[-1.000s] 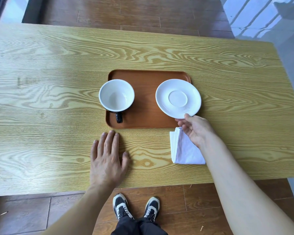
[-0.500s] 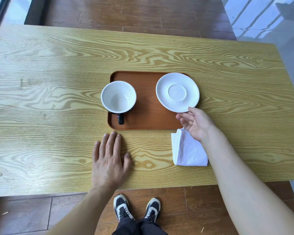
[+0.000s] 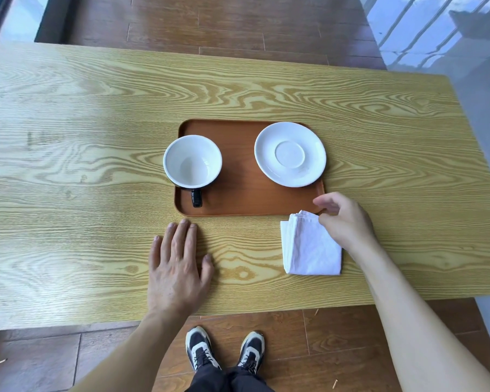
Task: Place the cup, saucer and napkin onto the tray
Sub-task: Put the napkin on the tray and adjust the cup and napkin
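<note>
Illumination is bright, diffuse daylight. The table (image 3: 96, 137) shows a pale sheen at far left. Shadows are soft and short beneath the hands. Focus is sharp throughout. Wide-angle distortion bows the table edges.

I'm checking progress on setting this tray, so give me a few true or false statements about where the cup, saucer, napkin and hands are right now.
1. The cup stands upright on the tray. True.
2. The napkin lies on the tray. False: it lies on the table, just in front of the tray's near right corner.
3. The saucer is on the right part of the tray. True.
4. The right hand grips the saucer. False: it is off the saucer, at the napkin's far edge.
5. The left hand holds the cup's handle. False: it lies flat on the table, holding nothing.
</note>
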